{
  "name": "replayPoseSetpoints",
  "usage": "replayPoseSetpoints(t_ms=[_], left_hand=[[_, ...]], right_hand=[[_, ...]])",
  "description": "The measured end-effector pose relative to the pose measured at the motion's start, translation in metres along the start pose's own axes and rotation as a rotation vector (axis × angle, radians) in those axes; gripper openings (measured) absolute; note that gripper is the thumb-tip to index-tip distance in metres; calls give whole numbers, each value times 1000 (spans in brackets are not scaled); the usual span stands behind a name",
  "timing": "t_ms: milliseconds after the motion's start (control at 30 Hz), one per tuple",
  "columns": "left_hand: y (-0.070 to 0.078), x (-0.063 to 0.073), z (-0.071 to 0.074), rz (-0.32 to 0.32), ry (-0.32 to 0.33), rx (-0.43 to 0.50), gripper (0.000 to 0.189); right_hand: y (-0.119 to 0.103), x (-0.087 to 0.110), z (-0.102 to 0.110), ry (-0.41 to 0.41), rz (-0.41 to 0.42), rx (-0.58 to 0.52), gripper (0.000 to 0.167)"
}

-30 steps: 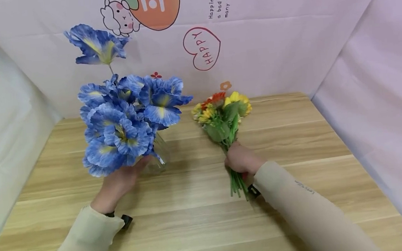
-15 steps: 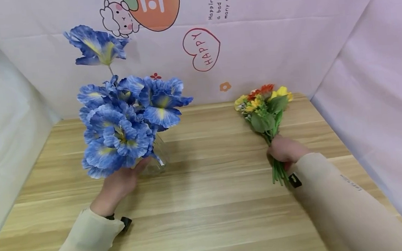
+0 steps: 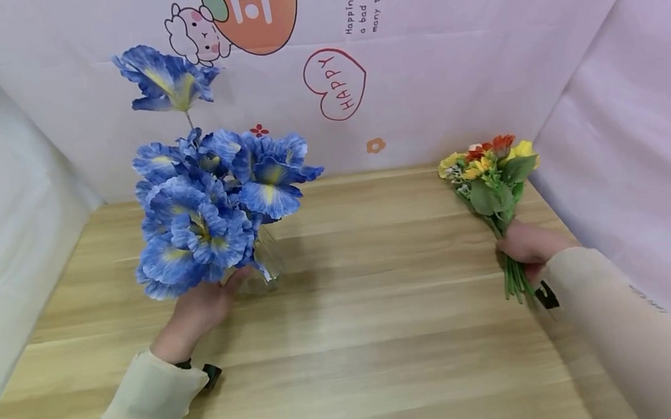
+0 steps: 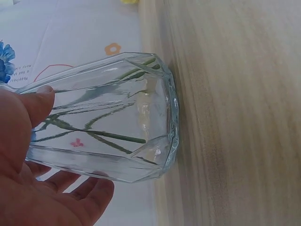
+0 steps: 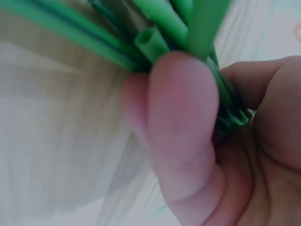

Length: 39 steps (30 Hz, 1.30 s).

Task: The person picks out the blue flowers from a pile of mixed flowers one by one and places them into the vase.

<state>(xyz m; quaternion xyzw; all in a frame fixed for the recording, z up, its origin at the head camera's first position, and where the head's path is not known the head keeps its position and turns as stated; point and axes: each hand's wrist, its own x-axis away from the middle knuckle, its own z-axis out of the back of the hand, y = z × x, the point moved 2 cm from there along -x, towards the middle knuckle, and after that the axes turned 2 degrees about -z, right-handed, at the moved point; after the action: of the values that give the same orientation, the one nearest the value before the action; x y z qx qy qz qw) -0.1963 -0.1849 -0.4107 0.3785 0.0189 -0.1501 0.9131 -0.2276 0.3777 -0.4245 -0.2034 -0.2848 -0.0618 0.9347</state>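
Note:
A clear glass vase with green stems inside holds large blue irises at the left of the table. My left hand is curled round the vase, thumb on one side and fingers round the other, as the left wrist view shows. In the head view the blooms hide much of the vase. Over the table's right side my right hand grips a small bouquet of yellow and orange-red flowers by its green stems. The stem ends stick out below that hand.
The wooden table stretches between both hands. Behind it hangs a white printed cloth with a heart and lettering. White cloth also hangs along the left side and right side.
My right hand has carried the small bouquet from the middle of the table to its right edge. The left hand and the vase have stayed in place.

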Motion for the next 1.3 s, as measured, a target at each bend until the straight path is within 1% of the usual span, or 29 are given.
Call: replayPoseSetpoints(t_ms=[100,167,267,433,500,533,600,667,733,867,933,1000,1133,1233,1300], left_hand=[[0,0,-2,-58,40,0,74],[1,0,-1,-57,37,0,76],[0,0,0,-23,8,5,78],[-1,0,1,17,-19,8,79],[-1,0,1,13,-9,10,78],[-1,0,1,1,0,9,77],[-1,-1,1,-22,17,7,75],[0,-2,0,-34,19,6,73],[0,-2,-1,0,-11,2,76],[1,-1,-3,148,-127,-1,87],[1,0,-4,197,-169,3,91],[1,0,-5,205,-181,12,91],[-1,0,-5,223,-197,11,94],[-3,0,-3,248,-216,-1,96],[-3,0,-3,255,-223,-9,95]], right_hand=[[12,3,4,-21,15,-2,32],[16,4,6,-24,36,4,33],[18,3,9,-27,58,19,33],[18,3,12,-66,32,4,40],[18,3,13,-94,18,-23,41],[18,3,14,-107,14,-32,42],[20,3,16,-123,7,-23,44],[22,4,18,-135,0,-12,45],[25,5,21,-140,-9,26,49],[33,10,24,-174,-27,64,56],[36,13,25,-190,-34,79,58],[39,17,26,-193,-40,90,59],[42,22,26,-180,-40,77,56],[42,24,25,-159,-51,32,52],[43,25,23,-130,-68,-1,49]])
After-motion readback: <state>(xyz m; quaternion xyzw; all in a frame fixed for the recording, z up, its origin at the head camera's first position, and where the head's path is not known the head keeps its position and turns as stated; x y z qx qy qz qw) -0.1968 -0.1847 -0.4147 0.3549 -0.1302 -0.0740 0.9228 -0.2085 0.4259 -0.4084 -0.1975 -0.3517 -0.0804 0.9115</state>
